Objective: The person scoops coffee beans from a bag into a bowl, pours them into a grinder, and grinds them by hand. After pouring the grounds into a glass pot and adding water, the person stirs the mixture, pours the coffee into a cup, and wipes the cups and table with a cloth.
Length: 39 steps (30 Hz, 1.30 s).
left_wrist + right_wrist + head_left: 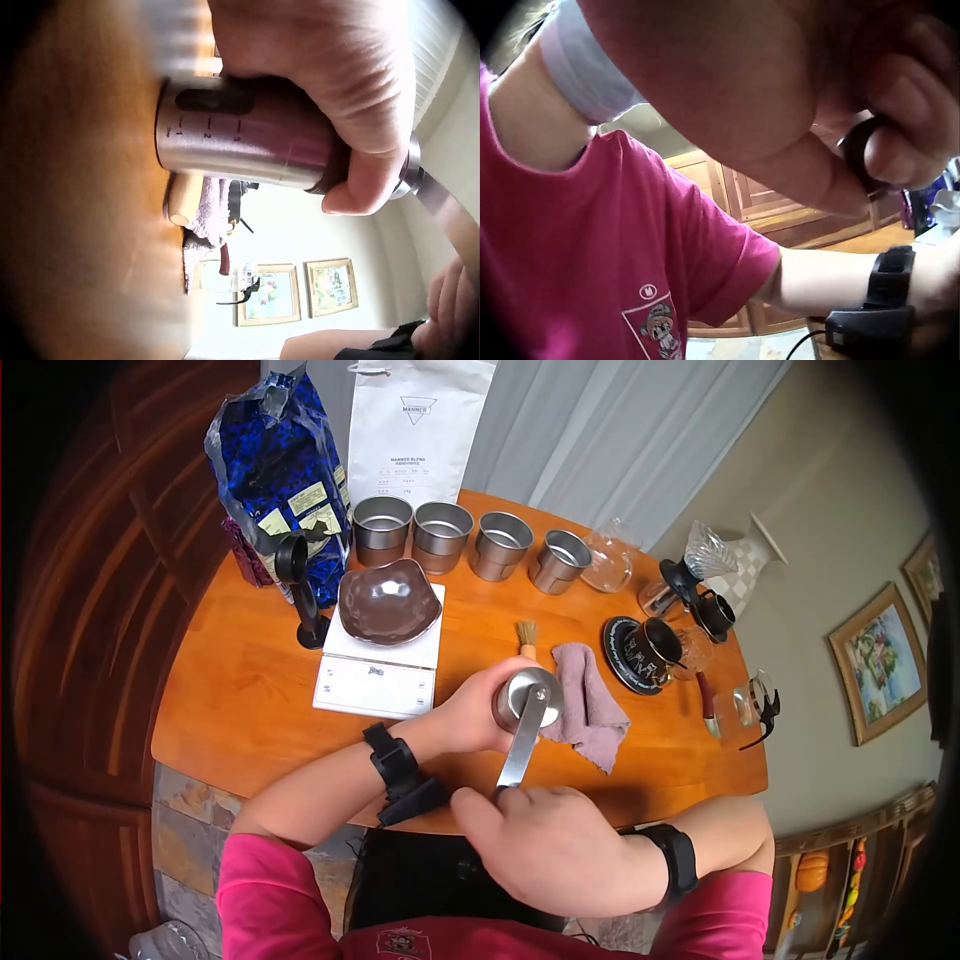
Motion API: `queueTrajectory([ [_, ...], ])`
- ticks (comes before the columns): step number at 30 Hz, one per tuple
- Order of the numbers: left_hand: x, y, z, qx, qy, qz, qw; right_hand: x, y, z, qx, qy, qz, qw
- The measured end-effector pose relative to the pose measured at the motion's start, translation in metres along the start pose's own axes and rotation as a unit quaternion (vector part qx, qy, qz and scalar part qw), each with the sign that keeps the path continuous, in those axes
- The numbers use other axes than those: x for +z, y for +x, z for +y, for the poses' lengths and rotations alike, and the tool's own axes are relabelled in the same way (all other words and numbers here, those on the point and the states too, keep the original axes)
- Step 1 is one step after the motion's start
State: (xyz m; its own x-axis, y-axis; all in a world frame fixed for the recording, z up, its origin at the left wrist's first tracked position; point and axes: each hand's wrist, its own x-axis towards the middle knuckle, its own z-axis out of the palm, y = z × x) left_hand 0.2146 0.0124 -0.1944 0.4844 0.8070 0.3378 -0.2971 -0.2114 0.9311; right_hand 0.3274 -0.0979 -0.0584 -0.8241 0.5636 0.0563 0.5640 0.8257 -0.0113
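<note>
A steel cylindrical hand grinder (240,135) stands upright on the table, with level marks on its side. My left hand (478,710) grips it around its upper part, fingers and thumb wrapped round. From the grinder's lid (536,698) a flat metal crank arm (524,745) reaches toward my body. At the crank's end my right hand (560,845) holds the knob; in the right wrist view the dark knob (861,154) is pinched between thumb and fingers. Beside the grinder lie a wooden-handled brush (527,642) and a mauve cloth (590,705).
Left of the grinder, a brown dish (388,603) sits on a white scale (376,685), near a black upright tool (305,595). Several steel cups (442,540), a blue bag (280,480) and a white bag (415,430) stand behind. Black cup (660,642) and glassware are at right.
</note>
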Motion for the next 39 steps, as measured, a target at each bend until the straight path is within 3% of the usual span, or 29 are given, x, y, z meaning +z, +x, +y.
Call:
queueTrajectory([
  [2,0.001,0.000,0.005,0.045,0.062,-0.008,0.997,-0.004,0.009,-0.001,-0.020,0.003,-0.015,1.000],
  [4,0.003,-0.002,0.015,-0.002,0.051,0.003,0.999,-0.001,0.021,-0.001,-0.039,-0.002,0.003,0.999],
  [7,0.007,-0.001,0.022,-0.042,-0.020,0.019,0.999,-0.004,0.046,0.011,-0.077,0.088,0.019,0.993],
  [8,0.010,-0.003,0.029,-0.048,-0.030,0.029,0.998,-0.013,0.059,0.014,-0.079,0.042,-0.077,0.993],
  [10,0.020,-0.007,0.046,-0.095,-0.128,0.081,0.984,-0.009,0.070,0.026,-0.131,0.093,-0.024,0.987],
  [11,0.018,-0.008,0.041,-0.076,-0.108,0.058,0.990,-0.006,0.074,0.030,-0.156,0.120,0.002,0.980],
  [16,0.001,0.001,-0.020,0.019,-0.010,-0.062,0.998,-0.004,0.109,0.048,-0.114,0.017,-0.005,0.993],
  [17,0.001,0.003,-0.009,0.035,0.009,-0.086,0.996,-0.009,0.116,0.056,-0.109,-0.012,-0.011,0.994],
  [19,0.001,0.000,0.032,-0.130,0.164,-0.098,0.973,-0.016,0.128,0.070,-0.083,-0.050,-0.040,0.994],
  [21,0.002,0.003,0.017,-0.002,0.105,-0.030,0.994,-0.021,0.136,0.085,-0.041,-0.067,-0.091,0.993],
  [23,0.004,0.001,0.015,-0.055,0.052,0.006,0.997,-0.024,0.138,0.104,-0.002,-0.047,-0.075,0.996],
  [24,0.004,0.001,0.019,-0.073,0.038,0.005,0.997,-0.030,0.132,0.111,0.057,-0.036,-0.092,0.993],
  [29,0.002,0.001,0.019,-0.079,0.067,-0.004,0.995,-0.024,0.108,0.168,0.078,0.070,-0.084,0.991],
  [30,0.001,0.001,0.019,-0.094,0.043,-0.011,0.995,-0.024,0.098,0.170,0.129,0.149,-0.074,0.978],
  [34,0.001,0.002,0.016,-0.112,-0.001,0.000,0.994,-0.028,0.075,0.178,0.143,0.207,-0.073,0.965],
  [37,-0.003,0.000,0.013,-0.109,0.002,0.022,0.994,-0.032,0.048,0.186,0.209,0.315,-0.107,0.920],
  [38,-0.004,0.001,0.012,-0.107,0.001,0.028,0.994,-0.025,0.039,0.197,0.128,0.321,-0.084,0.935],
  [39,-0.004,0.000,0.012,-0.099,0.002,0.023,0.995,-0.023,0.027,0.205,0.126,0.317,-0.084,0.936],
])
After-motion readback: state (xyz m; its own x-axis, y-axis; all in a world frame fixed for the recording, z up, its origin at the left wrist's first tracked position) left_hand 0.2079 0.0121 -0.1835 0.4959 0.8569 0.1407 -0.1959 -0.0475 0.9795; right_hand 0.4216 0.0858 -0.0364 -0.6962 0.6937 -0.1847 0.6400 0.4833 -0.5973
